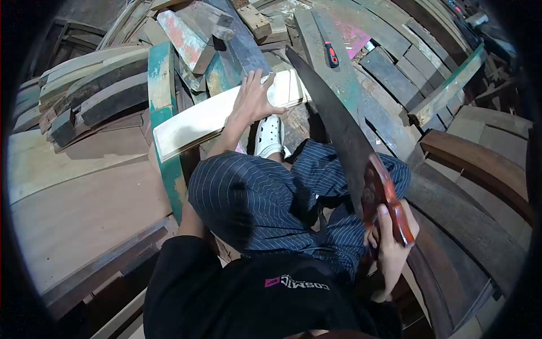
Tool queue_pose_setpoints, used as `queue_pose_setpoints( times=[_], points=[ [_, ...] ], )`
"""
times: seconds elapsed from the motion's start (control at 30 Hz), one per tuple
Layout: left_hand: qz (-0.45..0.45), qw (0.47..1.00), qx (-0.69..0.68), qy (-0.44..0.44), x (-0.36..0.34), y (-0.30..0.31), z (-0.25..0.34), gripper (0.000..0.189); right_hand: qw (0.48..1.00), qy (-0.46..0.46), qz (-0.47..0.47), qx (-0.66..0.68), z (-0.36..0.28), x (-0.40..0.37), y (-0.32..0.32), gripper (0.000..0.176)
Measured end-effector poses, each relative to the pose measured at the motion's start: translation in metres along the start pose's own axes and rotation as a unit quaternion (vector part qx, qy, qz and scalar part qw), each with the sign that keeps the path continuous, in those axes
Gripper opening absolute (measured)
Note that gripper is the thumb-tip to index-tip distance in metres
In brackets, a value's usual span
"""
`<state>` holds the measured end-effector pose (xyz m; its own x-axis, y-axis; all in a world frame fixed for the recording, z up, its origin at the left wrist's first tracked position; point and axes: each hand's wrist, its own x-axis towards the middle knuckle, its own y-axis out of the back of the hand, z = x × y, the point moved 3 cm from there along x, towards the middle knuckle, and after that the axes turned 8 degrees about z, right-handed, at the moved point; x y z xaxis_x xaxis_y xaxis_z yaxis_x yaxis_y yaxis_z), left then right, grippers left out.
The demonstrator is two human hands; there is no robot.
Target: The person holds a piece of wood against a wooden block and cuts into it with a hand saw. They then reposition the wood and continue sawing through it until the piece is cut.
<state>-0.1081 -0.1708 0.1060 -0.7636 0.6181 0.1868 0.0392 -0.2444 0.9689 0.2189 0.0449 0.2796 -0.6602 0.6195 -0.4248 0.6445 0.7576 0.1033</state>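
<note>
A hand saw [333,118] with a dark, wide blade and a reddish-brown wooden handle is in my right hand [390,244], its fingers wrapped round the grip. The blade points up and away, its tip close to the right end of a white wooden board [195,125]. Across that board, near its right end, lies my left hand [253,100], fingers at the far edge and thumb at the near edge. The board's left end rests on a green-painted plank [169,169]. A foot in a white clog [269,137] is just below the board.
A file-like tool with a red and black handle [331,55] lies on a greenish plank [307,34]. Stacked boards [113,90] fill the left side. Dark curved timbers [480,164] lie at the right. A paint-marked block [189,42] stands beyond the white board.
</note>
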Motion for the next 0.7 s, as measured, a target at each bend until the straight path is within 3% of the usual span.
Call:
queue_pose_setpoints(
  times=[0.07,0.17,0.23,0.3,0.37,0.4,0.47,0.7],
  points=[
    [-0.009,1.000,-0.004,-0.007,0.002,0.002,0.001,0.108,0.999,0.002,-0.022,0.043,0.015,0.029,-0.032,0.018],
    [-0.025,0.999,0.006,-0.022,0.002,0.000,0.004,0.107,0.988,0.153,-0.012,0.004,0.057,0.103,-0.108,0.017],
    [-0.016,1.000,-0.002,-0.012,0.001,0.001,0.005,0.106,0.992,0.125,-0.022,0.003,0.054,0.127,-0.130,0.018],
    [-0.007,1.000,-0.024,0.010,0.003,0.006,0.003,0.105,0.989,0.144,-0.029,0.034,0.051,0.117,-0.120,0.019],
    [-0.002,0.999,-0.026,0.022,0.004,-0.002,0.000,0.104,0.995,0.063,-0.067,0.035,0.034,0.063,-0.072,0.023],
    [-0.006,0.999,-0.017,0.027,0.004,-0.002,0.000,0.104,0.995,0.082,-0.051,0.008,0.027,0.043,-0.055,0.040],
    [-0.003,1.000,-0.007,0.022,0.005,0.003,0.000,0.104,0.988,0.116,-0.078,0.067,0.032,0.012,-0.022,0.051],
    [-0.046,0.999,-0.013,0.011,0.005,0.003,0.003,0.103,0.973,0.151,-0.056,0.165,0.024,0.017,-0.035,0.046]
  ],
)
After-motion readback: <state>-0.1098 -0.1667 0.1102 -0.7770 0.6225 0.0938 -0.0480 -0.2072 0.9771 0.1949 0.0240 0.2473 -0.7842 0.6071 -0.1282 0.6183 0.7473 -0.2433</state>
